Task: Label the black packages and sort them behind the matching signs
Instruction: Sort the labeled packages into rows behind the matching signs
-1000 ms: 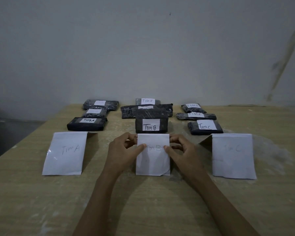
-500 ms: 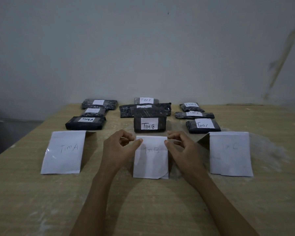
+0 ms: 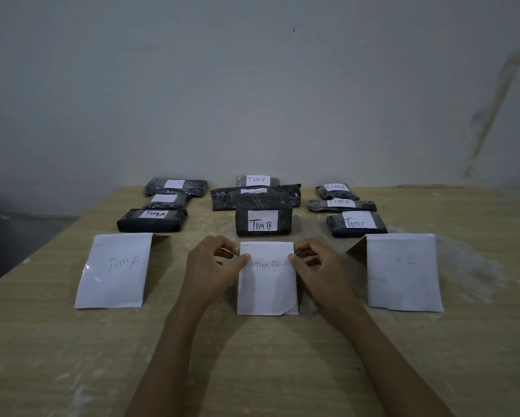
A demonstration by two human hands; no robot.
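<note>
Left hand: the left hand (image 3: 213, 266) pinches the upper left corner of the Tim B sign (image 3: 267, 284), thumb on the front face and other fingers curled behind the edge.
Right hand: the right hand (image 3: 315, 266) pinches the upper right corner the same way.
Sign between the hands: a folded white sheet standing on the table (image 3: 252, 371), lower right corner creased, just in front of the front B package (image 3: 263, 221).
Since a second ago: both hands keep the same corners. The sign stands in much the same spot, and the packages behind it have not moved.
Writing on the signs: "Tim B" in pencil on the held one, "Tim A" on the Tim A sign (image 3: 114, 272) to the left, and a faint "Tim C" on the Tim C sign (image 3: 403, 275) to the right.
Behind Tim B: the front package reads "TIM B". A wider one lies behind it with its label mostly hidden, and the far one reads "TIM B".
Behind Tim A: the front A package (image 3: 152, 220) reads "TIM A". The white labels on the two behind it are too blurred to read.
Behind Tim C: the front C package (image 3: 356, 224) and the two behind it read "TIM C".
</note>
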